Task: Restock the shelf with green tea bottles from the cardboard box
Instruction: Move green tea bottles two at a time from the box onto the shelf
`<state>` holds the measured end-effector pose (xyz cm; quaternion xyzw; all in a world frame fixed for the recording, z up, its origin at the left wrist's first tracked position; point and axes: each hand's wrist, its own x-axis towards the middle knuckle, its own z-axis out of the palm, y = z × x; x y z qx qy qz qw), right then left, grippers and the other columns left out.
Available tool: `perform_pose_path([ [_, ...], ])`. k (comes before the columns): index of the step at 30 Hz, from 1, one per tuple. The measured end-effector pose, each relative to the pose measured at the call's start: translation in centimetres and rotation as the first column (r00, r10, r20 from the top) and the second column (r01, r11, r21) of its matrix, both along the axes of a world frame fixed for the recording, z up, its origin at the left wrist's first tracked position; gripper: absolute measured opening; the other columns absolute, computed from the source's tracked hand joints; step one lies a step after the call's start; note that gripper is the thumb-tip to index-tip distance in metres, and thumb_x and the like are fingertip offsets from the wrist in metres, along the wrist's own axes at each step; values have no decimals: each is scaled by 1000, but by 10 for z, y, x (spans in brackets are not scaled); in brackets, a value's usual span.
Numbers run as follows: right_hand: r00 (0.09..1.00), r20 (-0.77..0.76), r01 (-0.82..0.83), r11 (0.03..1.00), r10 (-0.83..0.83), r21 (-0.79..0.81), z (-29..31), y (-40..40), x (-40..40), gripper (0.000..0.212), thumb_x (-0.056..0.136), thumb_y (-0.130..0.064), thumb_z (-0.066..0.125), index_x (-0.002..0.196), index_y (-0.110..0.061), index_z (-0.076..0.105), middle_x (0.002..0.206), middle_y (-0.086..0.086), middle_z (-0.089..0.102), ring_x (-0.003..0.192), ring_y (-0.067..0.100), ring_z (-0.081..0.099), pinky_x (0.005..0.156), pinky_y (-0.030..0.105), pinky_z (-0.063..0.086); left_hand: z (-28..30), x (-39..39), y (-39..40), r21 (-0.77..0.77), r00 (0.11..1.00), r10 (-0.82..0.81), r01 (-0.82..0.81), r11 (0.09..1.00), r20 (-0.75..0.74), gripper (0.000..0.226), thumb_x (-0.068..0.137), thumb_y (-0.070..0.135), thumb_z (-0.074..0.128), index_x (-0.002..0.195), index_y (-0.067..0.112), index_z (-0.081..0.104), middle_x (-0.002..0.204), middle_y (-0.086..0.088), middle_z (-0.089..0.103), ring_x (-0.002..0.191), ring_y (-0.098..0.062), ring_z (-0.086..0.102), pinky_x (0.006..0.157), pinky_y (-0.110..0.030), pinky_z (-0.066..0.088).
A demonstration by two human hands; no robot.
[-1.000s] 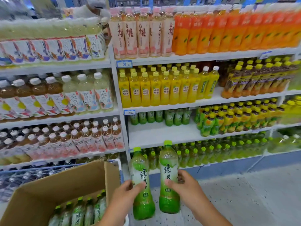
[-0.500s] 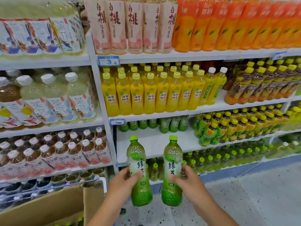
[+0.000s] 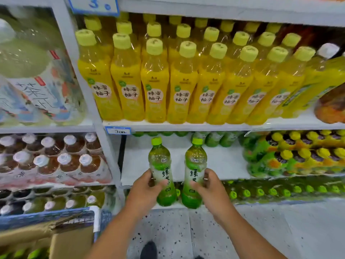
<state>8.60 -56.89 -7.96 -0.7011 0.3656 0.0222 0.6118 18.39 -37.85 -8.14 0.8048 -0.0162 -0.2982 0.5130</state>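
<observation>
My left hand (image 3: 144, 189) grips one green tea bottle (image 3: 161, 161) and my right hand (image 3: 211, 189) grips a second green tea bottle (image 3: 195, 163). Both bottles stand upright with green caps, side by side, held just in front of the white shelf (image 3: 224, 161). That shelf has a bare front area, with several green tea bottles (image 3: 214, 139) at its back. The cardboard box (image 3: 61, 238) sits at the bottom left, with green caps showing inside at its lower edge.
Yellow honey-pomelo bottles (image 3: 155, 86) fill the shelf above. Green and yellow bottles (image 3: 291, 156) crowd the same shelf's right part. A white upright post (image 3: 104, 139) bounds the bay on the left. Speckled floor (image 3: 280, 230) and a dark shoe (image 3: 148, 249) lie below.
The view has moved much closer to the shelves. Both hands have carried the two bottles up and forward to the front of the bare white shelf. The box has slid toward the bottom left corner.
</observation>
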Motion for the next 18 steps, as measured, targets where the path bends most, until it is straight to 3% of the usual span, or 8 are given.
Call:
perform_pose_path([
  [2, 999, 43, -33, 999, 33, -13, -24, -14, 20, 39, 89, -20, 76, 115, -41, 55, 112, -14, 70, 106, 3, 66, 93, 35, 57, -24, 13, -15, 14, 998, 32, -33, 999, 54, 23, 91, 32, 73, 112, 36, 66, 103, 15, 73, 92, -2, 69, 83, -29, 58],
  [5, 989, 118, -85, 994, 92, -67, -56, -32, 47, 42, 89, -22, 76, 122, -38, 54, 115, -16, 68, 108, 0, 63, 95, 34, 56, -55, 32, -35, 17, 988, 87, -90, 996, 126, 28, 91, 31, 73, 117, 37, 64, 103, 16, 72, 89, -4, 70, 85, -32, 59],
  [7, 981, 160, -92, 991, 107, -101, -75, -42, 59, 46, 89, -23, 76, 126, -38, 52, 116, -15, 68, 107, 0, 64, 95, 32, 56, -73, 42, -44, 9, 977, 93, -96, 995, 193, 31, 92, 30, 72, 121, 34, 62, 106, 15, 72, 90, -1, 69, 84, -27, 57],
  [11, 957, 262, -84, 983, 126, -166, -102, -55, 77, 46, 91, -17, 74, 115, -48, 50, 113, -12, 70, 104, 1, 66, 94, 28, 54, -99, 59, -53, -25, 939, 99, -96, 995, 330, 34, 95, 23, 69, 126, 30, 59, 115, 13, 71, 105, -3, 67, 90, -22, 51],
  [15, 937, 323, -91, 987, 131, -136, -126, -64, 94, 44, 92, -13, 71, 128, -31, 52, 122, -12, 68, 113, 0, 64, 103, 33, 52, -117, 76, -61, -46, 918, 62, -48, 998, 392, 35, 96, 14, 67, 128, 23, 59, 115, 14, 70, 105, 9, 64, 87, -7, 47],
  [18, 913, 382, -100, 985, 146, -138, -144, -68, 103, 49, 93, -10, 70, 134, -29, 50, 129, -16, 65, 121, -3, 59, 107, 29, 48, -132, 90, -64, -22, 899, 13, -3, 1000, 438, 31, 96, 10, 66, 121, 28, 59, 108, 25, 67, 98, 19, 60, 79, 2, 40],
])
